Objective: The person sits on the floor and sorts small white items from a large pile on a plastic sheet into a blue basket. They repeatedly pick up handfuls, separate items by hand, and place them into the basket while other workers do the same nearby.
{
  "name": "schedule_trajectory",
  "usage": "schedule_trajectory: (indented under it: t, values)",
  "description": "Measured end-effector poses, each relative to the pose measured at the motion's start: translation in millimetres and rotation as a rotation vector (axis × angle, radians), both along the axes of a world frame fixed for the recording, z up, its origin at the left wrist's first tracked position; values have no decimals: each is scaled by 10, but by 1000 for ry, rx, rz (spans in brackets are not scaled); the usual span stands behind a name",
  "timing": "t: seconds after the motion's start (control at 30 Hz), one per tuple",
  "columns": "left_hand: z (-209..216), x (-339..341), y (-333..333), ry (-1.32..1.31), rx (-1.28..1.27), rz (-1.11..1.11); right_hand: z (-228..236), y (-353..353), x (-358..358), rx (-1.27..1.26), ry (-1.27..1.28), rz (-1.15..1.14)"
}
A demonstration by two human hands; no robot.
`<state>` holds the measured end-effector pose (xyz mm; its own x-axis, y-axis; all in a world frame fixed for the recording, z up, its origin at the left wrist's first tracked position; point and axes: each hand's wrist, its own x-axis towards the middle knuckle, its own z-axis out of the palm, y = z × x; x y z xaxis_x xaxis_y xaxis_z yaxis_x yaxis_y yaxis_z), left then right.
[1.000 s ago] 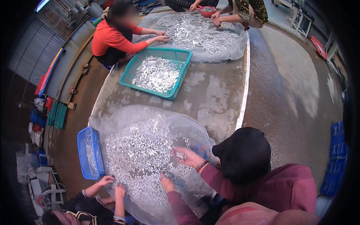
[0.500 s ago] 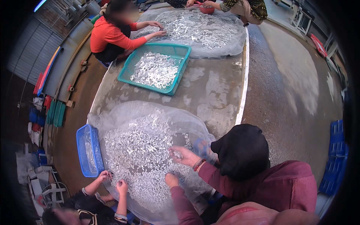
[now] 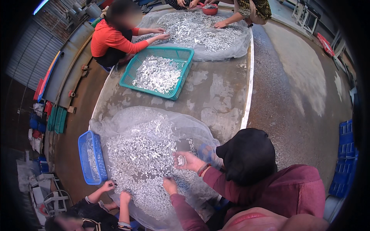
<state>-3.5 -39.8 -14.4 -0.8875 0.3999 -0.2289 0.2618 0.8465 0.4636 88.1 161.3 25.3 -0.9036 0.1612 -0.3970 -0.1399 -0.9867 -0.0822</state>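
Observation:
A broad spread of small whitish, oblong pieces [image 3: 142, 144] lies on pale netting [image 3: 181, 119] in front of me. Their exact kind cannot be made out. Palm turned up over the spread's right side, my right hand [image 3: 186, 160] has fingers curled round several of these pieces; a red bracelet circles the wrist. Lower and to the left, my left hand [image 3: 169, 185] is at the spread, fingertips pinched down against it. Whatever is in that pinch is hidden. Maroon sleeves cover both my arms.
At lower left, a co-worker's hands [image 3: 109, 185] work the same spread beside a blue basket [image 3: 101, 169]. A teal basket [image 3: 127, 81] of larger white pieces stands farther off. Beyond it, people crouch round another netted spread [image 3: 231, 50] with a red bowl [image 3: 210, 11].
My left hand has shifted left over the pieces. My right palm has turned so the pieces in it show more. A far co-worker's arm now reaches down to the far spread.

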Motion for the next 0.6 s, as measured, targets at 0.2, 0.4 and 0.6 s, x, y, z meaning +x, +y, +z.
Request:
schedule_trajectory:
  t: [0.2, 0.4, 0.6]
  values:
    - [742, -51, 454, -86, 369, 38, -423, -264, -166, 177, -58, -196]
    - [1689, 242, 1007, 44, 421, -165, -275, -180, 26, -168, -9, -37]
    - [1934, 409, 1200, 4, 375, -303, 27, -101, 45, -102, -42, -47]
